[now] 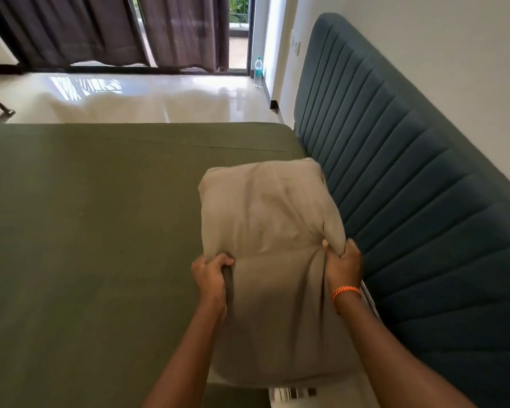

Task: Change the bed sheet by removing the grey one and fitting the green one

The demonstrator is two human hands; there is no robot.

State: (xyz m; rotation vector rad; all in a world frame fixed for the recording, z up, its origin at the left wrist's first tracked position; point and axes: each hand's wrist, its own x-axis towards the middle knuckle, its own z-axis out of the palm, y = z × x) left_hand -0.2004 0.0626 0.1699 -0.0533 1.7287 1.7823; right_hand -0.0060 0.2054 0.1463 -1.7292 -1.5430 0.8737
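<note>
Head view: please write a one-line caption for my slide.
Both hands, left and right, grip a beige pillow over the fitted green sheet, beside the teal headboard.

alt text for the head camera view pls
Both hands, left hand and right hand, grip a beige pillow over a bed covered with a green sheet, beside a teal padded headboard. Dark curtains and a water bottle stand beyond.

Both forearms are bare, with no sleeves in view. The right hand [343, 265] has an orange braided thread band [345, 290] at its wrist. The left hand [211, 275] wears nothing.
</note>
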